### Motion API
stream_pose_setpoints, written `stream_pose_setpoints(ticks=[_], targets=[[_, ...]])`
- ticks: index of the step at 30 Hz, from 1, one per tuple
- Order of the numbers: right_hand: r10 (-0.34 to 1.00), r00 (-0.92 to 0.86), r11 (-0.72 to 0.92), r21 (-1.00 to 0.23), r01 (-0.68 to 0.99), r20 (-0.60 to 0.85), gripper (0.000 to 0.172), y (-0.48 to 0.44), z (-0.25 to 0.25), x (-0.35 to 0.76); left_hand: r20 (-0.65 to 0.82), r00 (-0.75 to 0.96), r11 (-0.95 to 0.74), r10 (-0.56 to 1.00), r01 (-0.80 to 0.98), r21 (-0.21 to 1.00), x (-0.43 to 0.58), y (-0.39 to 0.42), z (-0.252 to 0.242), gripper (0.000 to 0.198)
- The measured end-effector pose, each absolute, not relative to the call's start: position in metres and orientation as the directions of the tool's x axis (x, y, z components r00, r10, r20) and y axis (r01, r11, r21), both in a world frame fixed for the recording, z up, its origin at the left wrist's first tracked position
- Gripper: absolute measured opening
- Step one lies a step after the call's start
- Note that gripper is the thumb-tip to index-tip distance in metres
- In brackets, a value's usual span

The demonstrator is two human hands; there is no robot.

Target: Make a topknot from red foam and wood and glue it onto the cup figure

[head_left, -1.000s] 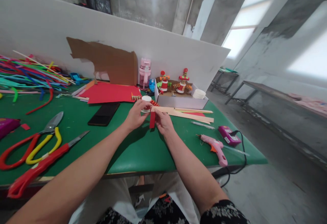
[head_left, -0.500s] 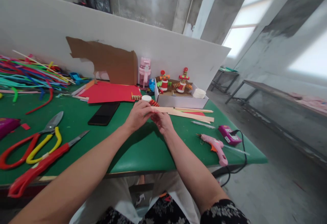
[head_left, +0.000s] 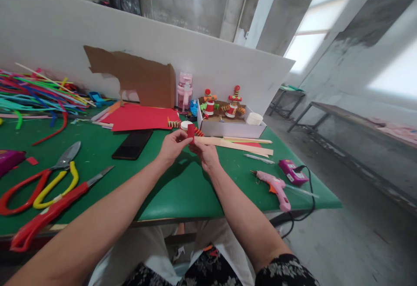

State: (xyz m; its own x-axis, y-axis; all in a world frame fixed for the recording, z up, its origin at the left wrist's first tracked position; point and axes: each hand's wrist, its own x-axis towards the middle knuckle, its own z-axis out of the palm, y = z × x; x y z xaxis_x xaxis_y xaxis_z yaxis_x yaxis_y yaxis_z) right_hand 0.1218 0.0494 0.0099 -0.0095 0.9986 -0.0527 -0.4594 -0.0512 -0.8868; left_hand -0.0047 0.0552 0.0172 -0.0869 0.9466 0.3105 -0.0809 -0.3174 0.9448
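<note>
A small red paper strip [head_left: 190, 131] stands upright between my hands above the table. My left hand [head_left: 172, 147] pinches it from the left with thumb and finger. From the right, the closed fingers of my right hand [head_left: 206, 153] grip its lower end. Just behind the fingers are a white round disc [head_left: 185, 124] and some folded red paper [head_left: 198, 132], both partly covered. Pale paper strips [head_left: 241, 145] lie to the right of my right hand, over a bit of red paper.
A pink glue gun [head_left: 273, 186] with its cord lies at right by a purple box [head_left: 293, 171]. Red-and-yellow scissors [head_left: 42, 190], a red-handled knife [head_left: 68, 199] and a black phone [head_left: 132, 145] are at left. A white box [head_left: 231, 128] holds two small figures behind.
The red paper strip, earlier hardly visible between my fingers, now stands upright in view. My left hand has shifted and turned slightly; my right hand has stayed almost in place.
</note>
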Motion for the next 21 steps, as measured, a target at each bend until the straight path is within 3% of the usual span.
stream_pose_setpoints(ticks=[6, 12, 17, 21], targets=[[0.999, -0.044, -0.038, -0.905, -0.423, -0.021, 0.028, 0.0458, 0.0113, 0.1191, 0.274, -0.153, -0.299, 0.95, -0.176, 0.938, -0.0022, 0.053, 0.0185, 0.035], [0.99, 0.045, 0.138, -0.944, -0.299, 0.13, 0.031, 0.0457, 0.0108, 0.1162, 0.224, -0.16, -0.26, 0.961, -0.257, 0.931, -0.0006, 0.0549, 0.0162, 0.036], [0.985, 0.099, 0.158, -0.964, -0.212, 0.14, 0.027, 0.0508, 0.0098, 0.1221, 0.092, -0.038, -0.099, 0.995, -0.372, 0.923, -0.0052, 0.055, 0.0184, 0.043], [0.981, 0.073, 0.186, -0.979, -0.083, 0.181, 0.021, 0.0504, 0.0103, 0.1238, 0.043, 0.05, -0.027, 0.998, -0.295, 0.955, -0.0103, 0.0542, 0.02, 0.045]])
